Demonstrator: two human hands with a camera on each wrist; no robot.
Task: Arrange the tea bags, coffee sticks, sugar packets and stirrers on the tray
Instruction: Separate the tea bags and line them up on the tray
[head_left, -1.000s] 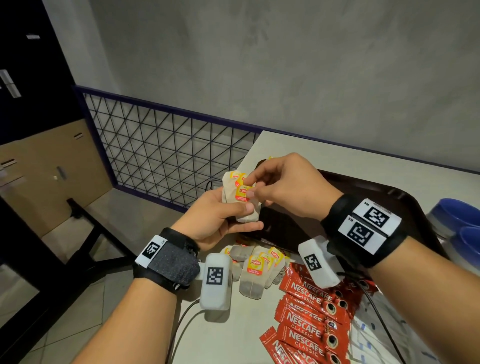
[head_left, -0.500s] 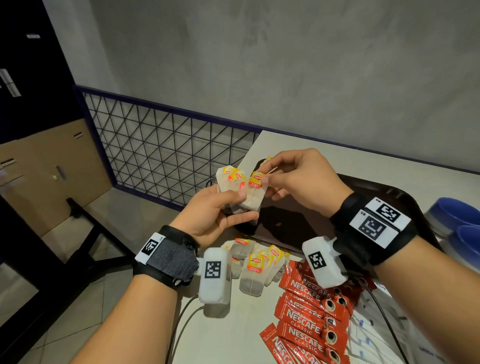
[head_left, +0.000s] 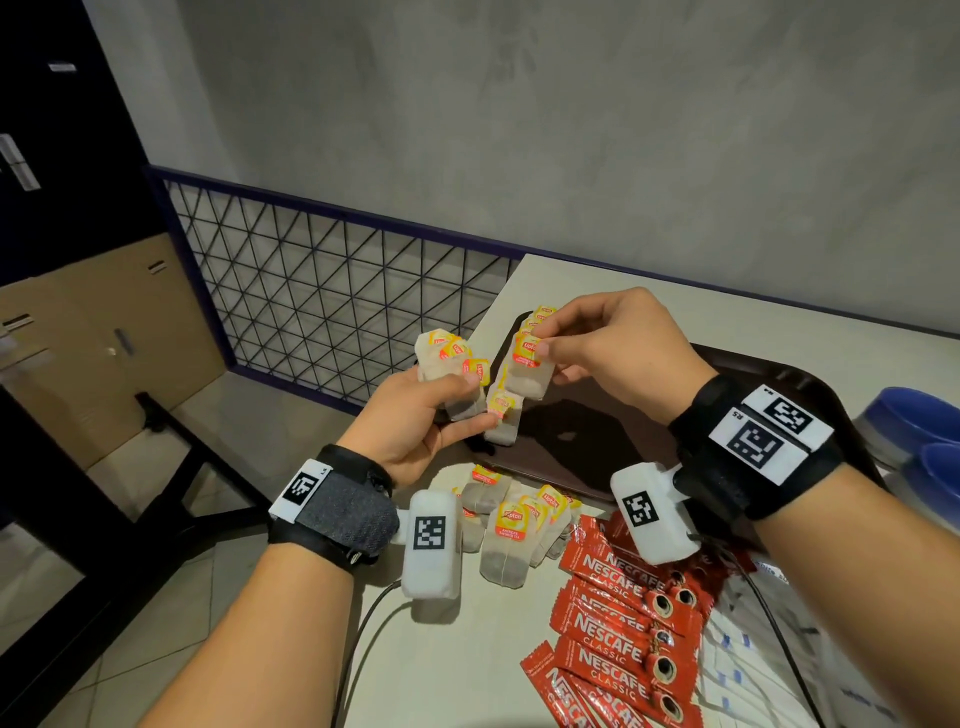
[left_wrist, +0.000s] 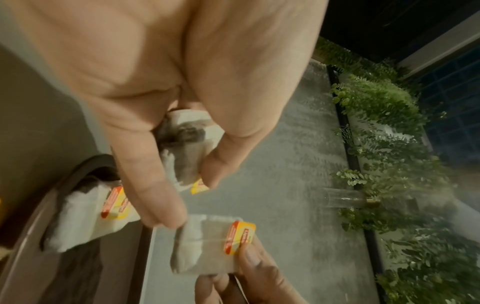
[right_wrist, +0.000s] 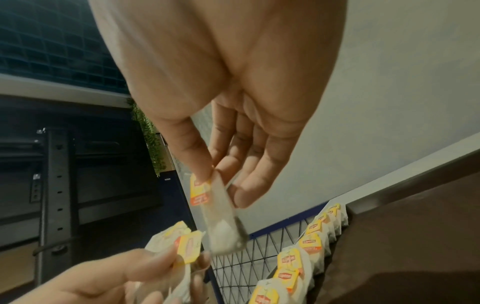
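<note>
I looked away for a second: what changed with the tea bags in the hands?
The right hand has pulled one white tea bag with a yellow tag rightward off the bunch of tea bags gripped by the left hand, toward the dark brown tray. The left hand's grip and the red coffee sticks are unchanged.

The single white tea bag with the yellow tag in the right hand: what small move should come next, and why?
Probably the right hand should lower its white tea bag with the yellow tag onto the near end of the row of tea bags lying along the dark brown tray. The bag is already apart from the left hand and its bundle of tea bags.
</note>
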